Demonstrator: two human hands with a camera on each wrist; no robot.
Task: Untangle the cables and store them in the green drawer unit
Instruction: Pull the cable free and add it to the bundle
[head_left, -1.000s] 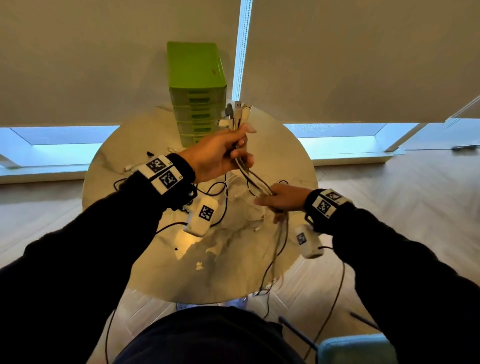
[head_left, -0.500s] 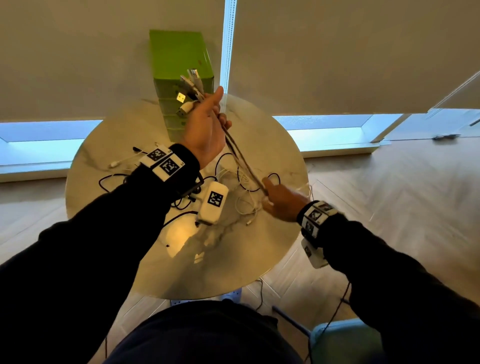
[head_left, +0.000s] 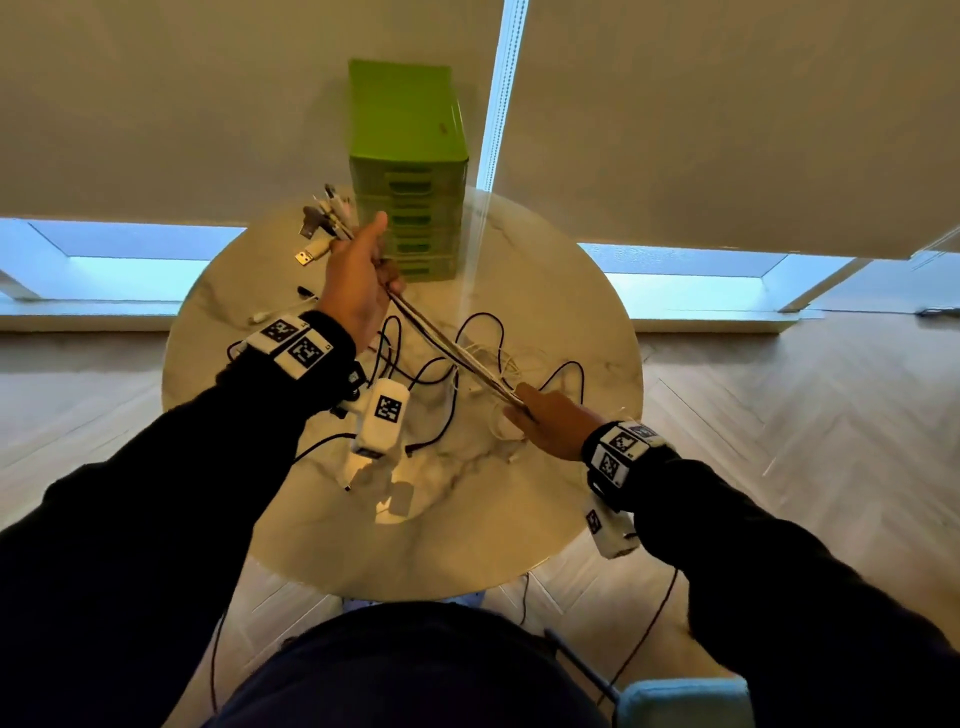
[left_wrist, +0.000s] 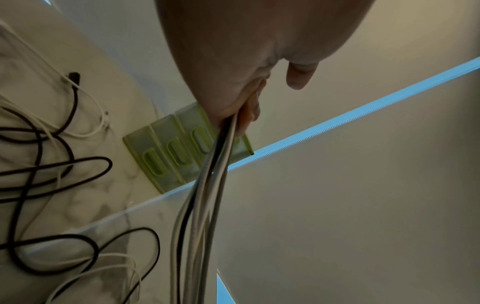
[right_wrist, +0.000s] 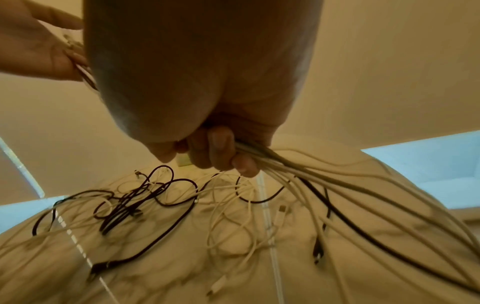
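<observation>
Stretching taut between the two hands, a bundle of cables (head_left: 447, 348) runs as a straight slanted line above the round, glossy, marble-patterned table (head_left: 545, 291). The left hand (head_left: 358, 280) is raised with its fingers curled tight round the bundle's upper end, where several plugs (head_left: 324, 218) fan out (too blurred to count). The right hand (head_left: 553, 423), lower and nearer, has its fingers (right_wrist: 221, 148) wrapped round the same bundle; thin white and black strands spill from it. More loose cables (head_left: 467, 358), slender, looped and tangled, lie on the tabletop. One green drawer unit (head_left: 408, 171), boxy translucent plastic, stands at the table's far edge, drawers closed.
</observation>
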